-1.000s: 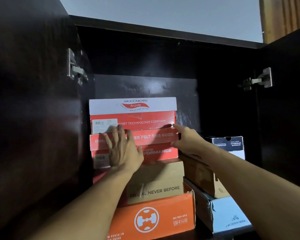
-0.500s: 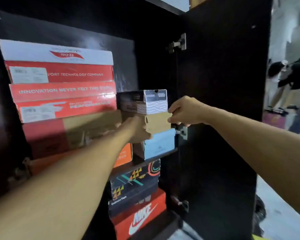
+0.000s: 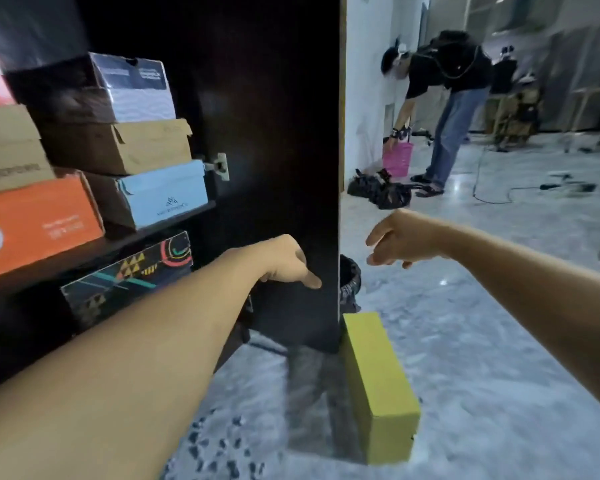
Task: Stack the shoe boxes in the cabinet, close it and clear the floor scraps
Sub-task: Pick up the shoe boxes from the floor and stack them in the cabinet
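The cabinet door [image 3: 274, 133] stands open, its dark inner face toward the camera. The left hand [image 3: 288, 261] hangs in front of the door's lower part with fingers loosely curled and empty — whether a fingertip touches the panel cannot be told. The right hand [image 3: 400, 237] hovers past the door's outer edge, fingers relaxed, holding nothing. On the upper shelf [image 3: 174, 218], at its right end by the hinge, three shoe boxes are stacked — light blue box [image 3: 160, 194] at the bottom, brown box [image 3: 146, 143], blue-and-white box [image 3: 136, 88] on top. An orange box [image 3: 39, 220] sits to their left. A yellow box [image 3: 378, 382] lies on the floor [image 3: 499, 341] at the door's bottom corner.
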Action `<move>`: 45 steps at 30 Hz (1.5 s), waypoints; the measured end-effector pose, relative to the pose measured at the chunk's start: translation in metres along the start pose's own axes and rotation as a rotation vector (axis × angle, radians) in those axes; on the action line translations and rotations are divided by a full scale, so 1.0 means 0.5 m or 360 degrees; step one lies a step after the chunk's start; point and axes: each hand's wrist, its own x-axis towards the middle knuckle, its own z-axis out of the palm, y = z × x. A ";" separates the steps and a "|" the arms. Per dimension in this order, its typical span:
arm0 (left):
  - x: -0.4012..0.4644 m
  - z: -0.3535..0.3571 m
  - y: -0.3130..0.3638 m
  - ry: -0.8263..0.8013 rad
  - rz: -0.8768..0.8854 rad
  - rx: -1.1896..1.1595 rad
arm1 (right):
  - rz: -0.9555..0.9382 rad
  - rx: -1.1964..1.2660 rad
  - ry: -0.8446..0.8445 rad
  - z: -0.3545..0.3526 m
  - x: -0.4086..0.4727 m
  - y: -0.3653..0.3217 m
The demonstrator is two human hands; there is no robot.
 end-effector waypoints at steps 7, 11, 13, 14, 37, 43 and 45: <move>0.117 0.252 0.018 -0.0337 0.0063 -0.0087 | 0.0340 0.0060 -0.0170 0.204 -0.022 0.224; 0.164 0.377 0.003 -0.0439 0.0011 -0.0119 | 0.0411 -0.0019 -0.0248 0.346 -0.029 0.282; 0.186 0.430 -0.010 -0.0471 -0.0021 -0.0164 | 0.0482 -0.0049 -0.0253 0.410 -0.028 0.295; 0.195 0.452 -0.016 -0.0471 -0.0049 -0.0195 | 0.0525 -0.0069 -0.0254 0.440 -0.026 0.299; 0.313 0.628 -0.046 -0.0346 -0.0163 -0.0491 | 0.1156 0.1036 -0.0281 0.451 -0.177 0.544; 0.305 0.700 -0.029 -0.0551 -0.0267 -0.0572 | 0.1241 0.1109 -0.0300 0.446 -0.237 0.625; 0.302 0.721 -0.026 -0.0593 -0.0244 -0.0608 | 0.1260 0.1143 -0.0267 0.451 -0.246 0.641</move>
